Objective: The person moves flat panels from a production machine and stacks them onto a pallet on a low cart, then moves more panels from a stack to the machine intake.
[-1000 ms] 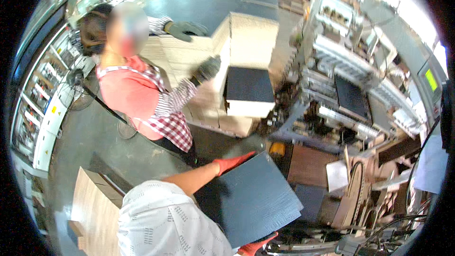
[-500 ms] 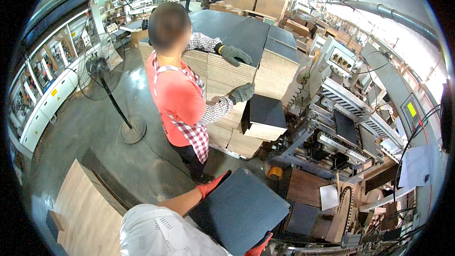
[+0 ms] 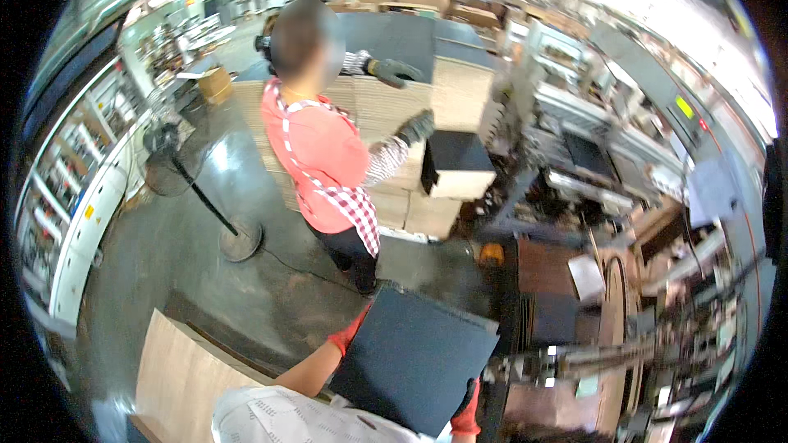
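Dark square panels [image 3: 419,361], apparently more than one judging by the offset edges at their far right, lie flat in front of my body. My left hand [image 3: 350,331], in a red glove, grips their left edge. On the right edge my right hand [image 3: 466,410] is closed too, in a red glove with dark fingertips. Both hands' undersides are hidden by the panels. Ahead stands a co-worker [image 3: 324,148] in a pink top and checked apron. The co-worker's grey-gloved hands [image 3: 415,127] are near tall stacks of dark-topped boards [image 3: 386,37].
A shorter dark-topped stack [image 3: 460,152] stands beyond my panels. To the left are a floor fan [image 3: 238,239] and a wood-grain stack [image 3: 176,377] close to me. Machinery [image 3: 591,156] lines the right, with brown and dark boards [image 3: 546,267] at its near side.
My view has turned, so the surroundings shift and blur. Both my hands still hold the panels, whose far edges now show slightly offset. The co-worker's hands stay near the stacks.
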### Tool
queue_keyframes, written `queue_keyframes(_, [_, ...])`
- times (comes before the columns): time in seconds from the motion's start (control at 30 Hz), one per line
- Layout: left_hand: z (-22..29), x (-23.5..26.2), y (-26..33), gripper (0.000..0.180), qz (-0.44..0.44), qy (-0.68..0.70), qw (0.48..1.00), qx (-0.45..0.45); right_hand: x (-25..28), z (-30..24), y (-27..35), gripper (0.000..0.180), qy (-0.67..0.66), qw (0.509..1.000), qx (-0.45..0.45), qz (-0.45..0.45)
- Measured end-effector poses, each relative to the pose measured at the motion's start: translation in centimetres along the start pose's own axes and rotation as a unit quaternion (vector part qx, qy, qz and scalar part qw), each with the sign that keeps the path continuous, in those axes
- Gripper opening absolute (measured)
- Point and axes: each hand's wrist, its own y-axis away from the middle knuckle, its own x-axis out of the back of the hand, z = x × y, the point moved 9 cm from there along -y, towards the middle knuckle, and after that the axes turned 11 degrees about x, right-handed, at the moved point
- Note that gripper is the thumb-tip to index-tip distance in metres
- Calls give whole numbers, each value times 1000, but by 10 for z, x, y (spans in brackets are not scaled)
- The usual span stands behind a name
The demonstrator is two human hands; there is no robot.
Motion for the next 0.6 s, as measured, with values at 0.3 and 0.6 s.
queue_keyframes(0.3, [-50, -84, 50, 47, -148, -136, 979, 42, 24, -122, 116, 78, 291, 926, 235, -49])
queue_keyframes(0.6, [-167, -263, 87, 58, -199, -135, 966, 95, 179, -153, 255, 76, 93, 946, 295, 99])
